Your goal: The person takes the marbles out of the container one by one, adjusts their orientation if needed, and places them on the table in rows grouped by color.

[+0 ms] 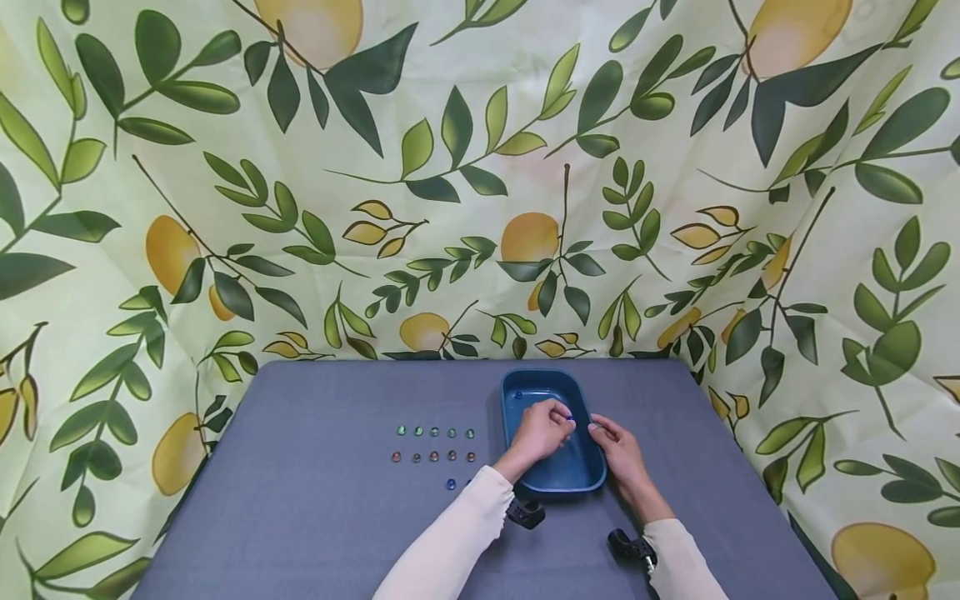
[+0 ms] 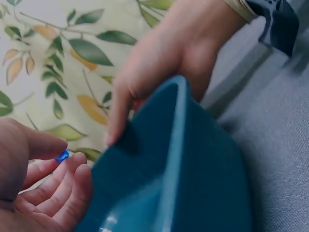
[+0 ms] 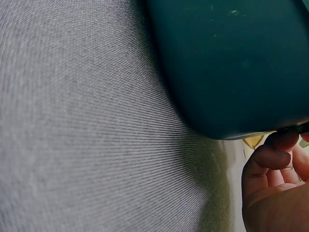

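My left hand (image 1: 542,432) is over a blue plastic tub (image 1: 553,488) and pinches a small blue glass marble (image 2: 62,155) between thumb and fingertips. The right hand (image 1: 621,450) grips the tub's right rim, with a digit over the edge in the left wrist view. Inside the tub, near its far left corner, lies another blue marble (image 1: 518,395). Left of the tub are rows of marbles: several green ones (image 1: 435,432) at the back, several reddish-brown ones (image 1: 434,457) in the middle, and in front a blue one (image 1: 451,484) with a second partly hidden by the left sleeve.
The tub stands on a table with a grey cloth (image 1: 315,500). Behind and at both sides hangs a fabric (image 1: 465,275) printed with leaves and lemons. A black band (image 1: 526,513) is on the left wrist, and another (image 1: 628,547) on the right.
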A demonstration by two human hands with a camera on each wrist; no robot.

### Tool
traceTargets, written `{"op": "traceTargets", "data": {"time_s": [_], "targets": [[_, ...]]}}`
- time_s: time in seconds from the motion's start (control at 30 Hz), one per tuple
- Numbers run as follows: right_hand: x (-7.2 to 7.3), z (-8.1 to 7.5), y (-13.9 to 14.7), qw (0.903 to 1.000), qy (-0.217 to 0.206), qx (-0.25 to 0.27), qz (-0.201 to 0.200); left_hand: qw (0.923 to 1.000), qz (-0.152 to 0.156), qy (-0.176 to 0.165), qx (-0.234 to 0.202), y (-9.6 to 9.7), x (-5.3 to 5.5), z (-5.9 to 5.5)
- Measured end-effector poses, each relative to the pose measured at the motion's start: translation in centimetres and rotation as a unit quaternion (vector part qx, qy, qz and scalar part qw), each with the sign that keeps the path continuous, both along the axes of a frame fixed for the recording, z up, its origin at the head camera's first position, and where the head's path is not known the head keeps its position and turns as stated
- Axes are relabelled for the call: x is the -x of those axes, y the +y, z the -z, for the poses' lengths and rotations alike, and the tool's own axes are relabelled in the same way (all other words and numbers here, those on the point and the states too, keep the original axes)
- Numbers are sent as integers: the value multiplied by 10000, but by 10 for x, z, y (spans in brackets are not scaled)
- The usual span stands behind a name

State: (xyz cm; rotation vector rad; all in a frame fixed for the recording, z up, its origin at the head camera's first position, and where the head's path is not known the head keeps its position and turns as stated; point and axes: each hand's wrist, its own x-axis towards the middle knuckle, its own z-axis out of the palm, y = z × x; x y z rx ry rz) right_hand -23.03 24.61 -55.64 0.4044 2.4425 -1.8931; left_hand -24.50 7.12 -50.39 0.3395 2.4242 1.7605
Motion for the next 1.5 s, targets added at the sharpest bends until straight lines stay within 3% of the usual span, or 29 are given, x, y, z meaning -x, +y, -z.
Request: {"op": "traceTargets", "data": {"time_s": [0.33, 0.8, 1.17, 1.5], "targets": [[-2, 2, 0, 9999, -23, -164, -32, 9988, 181, 255, -370, -19, -14, -25], [1, 3, 1, 10000, 72, 26, 5, 9957, -70, 580, -719, -57, -25, -34], [2, 1, 0, 10000, 26, -72, -37, 9960, -288, 694, -475, -100, -38, -15], [2, 2, 1, 9998, 69, -144, -69, 9933, -948, 605, -279, -147, -40, 17]]}}
